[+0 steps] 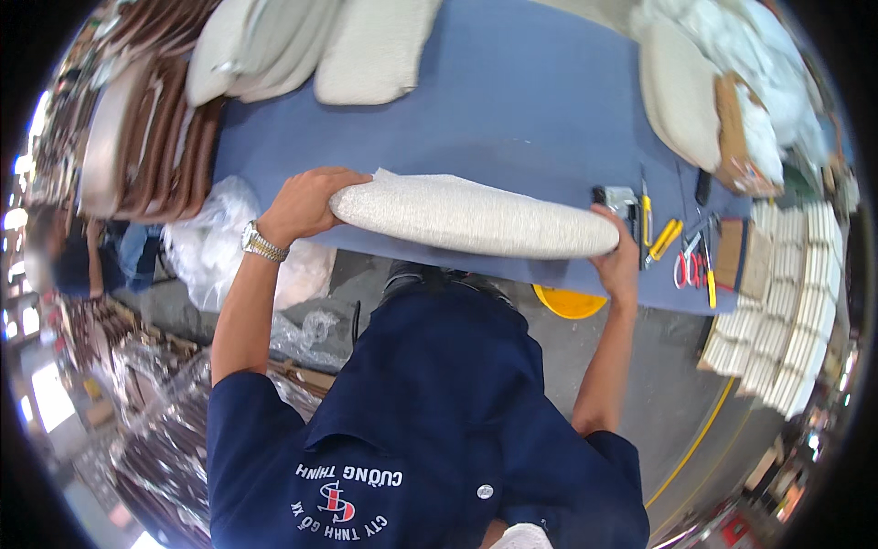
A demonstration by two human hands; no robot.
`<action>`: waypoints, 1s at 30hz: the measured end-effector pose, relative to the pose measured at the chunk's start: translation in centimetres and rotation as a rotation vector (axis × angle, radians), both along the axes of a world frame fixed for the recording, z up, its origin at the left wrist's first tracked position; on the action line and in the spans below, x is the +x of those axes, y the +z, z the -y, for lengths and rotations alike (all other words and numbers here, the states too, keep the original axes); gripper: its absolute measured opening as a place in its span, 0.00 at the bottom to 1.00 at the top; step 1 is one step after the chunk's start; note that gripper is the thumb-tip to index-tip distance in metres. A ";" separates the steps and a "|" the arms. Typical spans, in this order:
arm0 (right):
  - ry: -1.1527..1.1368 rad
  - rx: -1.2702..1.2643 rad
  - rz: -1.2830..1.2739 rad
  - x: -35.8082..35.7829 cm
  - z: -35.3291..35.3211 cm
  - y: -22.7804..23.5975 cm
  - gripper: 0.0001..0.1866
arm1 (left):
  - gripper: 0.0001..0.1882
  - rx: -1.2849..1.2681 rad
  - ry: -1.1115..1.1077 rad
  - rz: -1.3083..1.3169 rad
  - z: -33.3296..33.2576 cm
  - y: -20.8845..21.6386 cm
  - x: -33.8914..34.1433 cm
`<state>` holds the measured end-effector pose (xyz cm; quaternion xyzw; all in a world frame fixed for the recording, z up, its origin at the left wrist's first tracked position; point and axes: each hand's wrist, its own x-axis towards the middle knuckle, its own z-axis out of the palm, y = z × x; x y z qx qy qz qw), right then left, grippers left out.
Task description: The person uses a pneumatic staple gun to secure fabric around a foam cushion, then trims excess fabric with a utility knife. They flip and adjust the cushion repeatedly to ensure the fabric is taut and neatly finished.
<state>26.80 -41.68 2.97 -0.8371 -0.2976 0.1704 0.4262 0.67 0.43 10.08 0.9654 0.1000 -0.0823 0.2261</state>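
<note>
A long padded seat cushion [476, 218] in cream woven fabric is held edge-up over the near side of the blue-covered table [530, 101]. My left hand [309, 203], with a metal watch at the wrist, is closed round its left end. The opposite end is gripped by my right hand [616, 258], its fingers partly hidden behind the fabric. A loose fabric edge shows along the cushion's upper left. Just beyond my right hand lies a dark and silver tool [618, 199], partly covered, whose kind I cannot make out.
Yellow-handled cutters [666, 240] and red-handled scissors [688, 270] lie on the table's right. Cream pads [375, 55] and brown-edged seats [151, 137] are stacked back left. An upholstered pad [679, 96] leans near a cardboard box [743, 137]. A yellow basin [569, 302] sits below the table edge.
</note>
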 end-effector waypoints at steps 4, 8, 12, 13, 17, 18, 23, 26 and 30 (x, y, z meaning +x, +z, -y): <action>0.242 0.007 0.128 2.6 -8.0 2.2 0.40 | 0.30 -0.009 0.250 -0.137 -0.5 -2.6 -3.4; 0.529 -0.547 0.256 3.3 -13.4 5.0 0.35 | 0.31 -0.034 0.285 0.030 0.7 -4.1 -4.4; 0.618 -0.549 0.333 4.1 -13.8 4.8 0.33 | 0.32 -0.071 0.212 0.053 1.7 -3.1 -3.1; 0.609 -0.531 0.299 4.4 -14.0 4.2 0.33 | 0.34 -0.062 0.178 0.015 1.9 -3.1 -2.3; 0.586 -0.417 0.331 4.7 -14.1 3.0 0.32 | 0.34 -0.021 0.044 -0.009 3.4 -3.4 1.6; 0.548 -0.425 0.310 4.7 -14.0 2.8 0.31 | 0.34 -0.003 0.017 -0.035 4.1 -3.4 2.5; 0.509 -0.537 0.229 4.6 -14.9 3.4 0.30 | 0.28 -0.132 -0.084 0.003 8.1 -3.6 8.8; 0.521 -0.525 0.280 5.7 -14.6 2.2 0.32 | 0.13 -0.007 0.038 0.559 14.1 -5.2 13.0; 0.507 -0.512 0.267 5.4 -14.2 2.7 0.33 | 0.20 0.059 0.064 0.478 12.3 -5.2 10.2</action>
